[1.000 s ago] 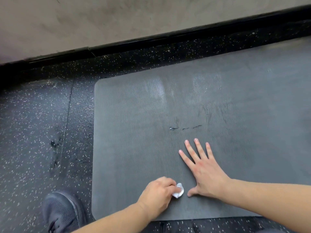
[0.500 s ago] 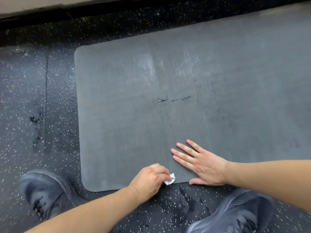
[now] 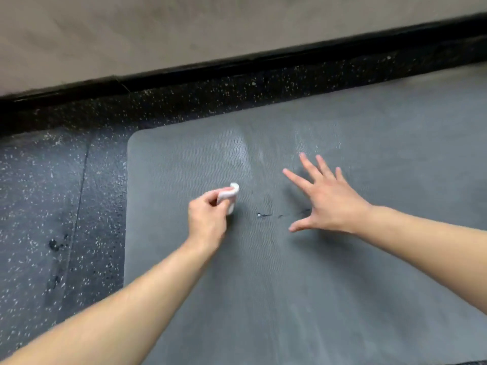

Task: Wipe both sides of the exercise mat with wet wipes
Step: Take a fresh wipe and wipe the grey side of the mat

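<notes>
On a dark speckled floor beside a pale wall lies one grey exercise mat, flat, its right side and near end cut off by the frame. Only its left edge and far left rounded corner show fully, with a strip of bare floor between the mat and the black baseboard and a wider stretch of floor to its left. Two bare forearms reach in from below. The left hand pinches one folded white wet wipe between curled fingers and thumb; motion blur hides whether the wipe touches the mat. The right hand is spread with straight fingers over the mat's middle, whether pressing or hovering is unclear. Between the hands sit a few small dark tears, their far end covered by the right hand.
</notes>
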`<action>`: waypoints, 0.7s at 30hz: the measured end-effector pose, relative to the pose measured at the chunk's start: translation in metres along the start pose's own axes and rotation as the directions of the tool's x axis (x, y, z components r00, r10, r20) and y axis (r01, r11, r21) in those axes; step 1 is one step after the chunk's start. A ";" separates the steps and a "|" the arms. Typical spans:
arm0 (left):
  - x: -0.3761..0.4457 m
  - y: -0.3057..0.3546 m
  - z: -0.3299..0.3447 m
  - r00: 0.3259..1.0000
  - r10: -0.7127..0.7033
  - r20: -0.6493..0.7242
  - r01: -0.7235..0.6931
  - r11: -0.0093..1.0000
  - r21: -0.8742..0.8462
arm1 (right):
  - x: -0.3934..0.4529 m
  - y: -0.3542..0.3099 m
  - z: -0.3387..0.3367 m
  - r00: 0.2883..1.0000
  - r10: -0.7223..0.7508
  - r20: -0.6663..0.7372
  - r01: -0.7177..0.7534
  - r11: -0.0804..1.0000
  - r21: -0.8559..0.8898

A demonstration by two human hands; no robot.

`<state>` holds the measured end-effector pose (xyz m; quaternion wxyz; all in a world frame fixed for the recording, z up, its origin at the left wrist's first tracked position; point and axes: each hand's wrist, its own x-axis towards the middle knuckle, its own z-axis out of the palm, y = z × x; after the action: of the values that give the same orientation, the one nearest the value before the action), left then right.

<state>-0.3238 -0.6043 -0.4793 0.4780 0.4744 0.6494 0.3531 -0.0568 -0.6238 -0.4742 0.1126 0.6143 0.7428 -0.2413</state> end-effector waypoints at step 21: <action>0.075 -0.003 0.053 0.803 0.415 0.429 -0.593 0.633 0.498 | 0.063 0.014 -0.037 0.939 0.150 0.308 -0.114 0.985 -0.133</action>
<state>-0.2812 -0.5332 -0.5189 0.2638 0.8098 0.4940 0.1751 -0.0520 -0.5493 -0.4753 0.2812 0.6086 0.6845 -0.2862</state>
